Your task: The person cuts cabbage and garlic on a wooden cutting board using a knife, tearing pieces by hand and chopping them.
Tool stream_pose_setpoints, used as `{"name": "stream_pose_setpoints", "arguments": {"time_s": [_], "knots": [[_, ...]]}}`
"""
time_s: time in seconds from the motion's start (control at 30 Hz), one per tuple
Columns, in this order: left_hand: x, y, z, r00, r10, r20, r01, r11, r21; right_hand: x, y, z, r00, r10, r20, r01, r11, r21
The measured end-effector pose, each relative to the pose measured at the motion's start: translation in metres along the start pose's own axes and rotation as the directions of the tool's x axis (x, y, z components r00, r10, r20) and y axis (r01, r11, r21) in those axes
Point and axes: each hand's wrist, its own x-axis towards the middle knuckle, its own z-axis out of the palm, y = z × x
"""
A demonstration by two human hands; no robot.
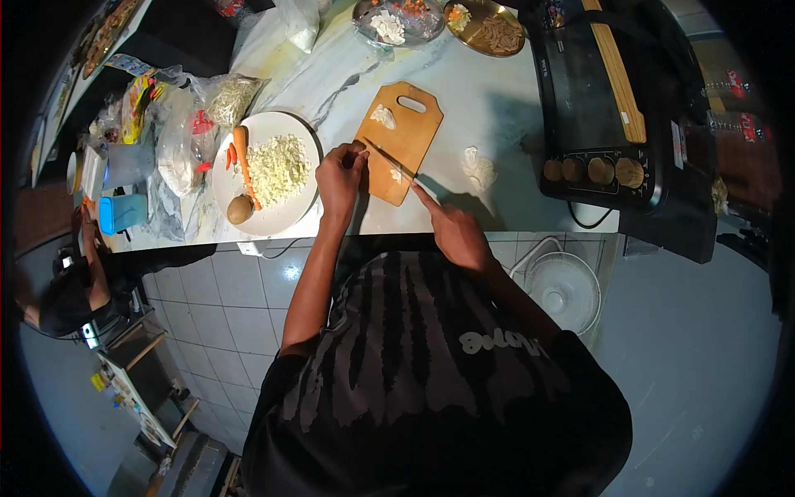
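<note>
My right hand [454, 232] grips a knife [387, 157], its index finger stretched along the handle end. The blade points up and left over the wooden cutting board [418, 137]. At the board's left edge, near the knife tip, my left hand [338, 184] is closed in a pinch. Whatever small thing its fingertips hold is too small to make out. Pale pieces [383, 116] that look like garlic lie on the upper board, and a smaller pale bit [396, 176] lies near the blade. Right of the board rests a whitish, papery heap [479, 168], perhaps garlic with skins.
Left stands a white plate [277, 217] with chopped pale vegetable, carrots, red chillies and a brown round item. Bagged food [182, 141] lies beyond it. Two metal trays [501, 50] of cut food sit at the back. A black toaster oven [580, 91] is at right. Another person's arm [93, 257] shows far left.
</note>
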Motion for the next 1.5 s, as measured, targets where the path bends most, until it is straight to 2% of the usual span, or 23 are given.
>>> {"name": "stream_pose_setpoints", "arguments": {"time_s": [0.13,0.2,0.3,0.43,0.5,0.53,0.6,0.7,0.77,0.9,1.03,1.07,1.1,1.23,1.3,1.37,1.43,1.5], "knots": [[-0.005,-0.008,0.003,0.993,0.118,-0.017,-0.116,0.99,0.082,-0.006,-0.005,-0.002,0.998,0.059,0.026,-0.06,0.997,0.05],[-0.007,-0.011,0.004,0.933,0.356,-0.048,-0.336,0.912,0.236,-0.007,-0.006,-0.004,0.999,0.041,0.03,-0.044,0.995,0.092],[-0.012,-0.012,0.006,0.904,0.423,-0.068,-0.395,0.884,0.25,-0.009,-0.006,-0.003,0.999,0.022,0.044,-0.028,0.99,0.141],[-0.015,-0.012,0.005,0.932,0.352,-0.089,-0.33,0.923,0.198,-0.009,-0.002,0.002,1.0,-0.019,0.014,0.016,0.984,0.177],[-0.012,-0.011,0.004,0.974,0.211,-0.088,-0.201,0.974,0.108,-0.009,-0.002,0.001,1.0,-0.019,0.018,0.015,0.983,0.185],[-0.009,-0.01,0.003,0.974,0.208,-0.086,-0.199,0.974,0.107,-0.009,-0.002,-0.001,1.0,-0.022,0.018,0.018,0.982,0.19],[-0.002,-0.009,0.0,0.999,0.01,-0.031,-0.008,0.998,0.056,-0.008,0.0,0.002,0.999,-0.034,0.009,0.031,0.979,0.201],[0.006,-0.008,-0.007,0.999,-0.036,0.038,0.034,0.997,0.062,-0.006,0.002,0.001,0.998,-0.054,0.011,0.051,0.975,0.216],[0.008,-0.011,-0.007,0.998,-0.048,0.045,0.045,0.997,0.059,-0.005,0.002,-0.002,0.998,-0.053,0.023,0.046,0.974,0.221],[0.008,-0.002,-0.01,0.994,-0.081,0.068,0.075,0.993,0.087,-0.002,0.0,-0.008,0.997,-0.026,0.076,0.018,0.995,0.101],[0.005,-0.005,-0.009,0.996,-0.065,0.059,0.06,0.995,0.08,0.005,-0.006,-0.01,0.996,0.026,0.087,-0.021,0.998,-0.055],[0.002,-0.006,-0.007,1.0,-0.018,0.017,0.016,0.996,0.091,0.005,-0.007,-0.009,0.996,0.024,0.087,-0.02,0.998,-0.057],[-0.001,-0.007,-0.005,0.999,0.029,-0.028,-0.026,0.994,0.105,0.005,-0.008,-0.006,0.996,0.043,0.082,-0.041,0.999,-0.034],[-0.009,-0.011,-0.001,0.997,0.075,-0.019,-0.073,0.993,0.096,0.0,-0.01,0.001,0.991,0.117,0.069,-0.116,0.993,-0.019],[-0.013,-0.01,0.003,0.963,0.252,-0.093,-0.227,0.948,0.222,-0.002,-0.003,0.0,0.993,0.095,0.064,-0.099,0.994,0.055],[-0.017,-0.01,0.004,0.966,0.236,-0.107,-0.207,0.952,0.226,-0.004,0.0,0.002,0.995,0.077,0.061,-0.084,0.988,0.129],[-0.018,-0.008,0.003,0.984,0.095,-0.152,-0.081,0.992,0.094,-0.007,-0.001,0.005,1.0,0.018,0.004,-0.019,0.981,0.193],[-0.017,-0.011,0.003,0.989,0.055,-0.137,-0.045,0.996,0.074,-0.009,-0.002,0.008,1.0,0.021,0.02,-0.025,0.977,0.21]]}}
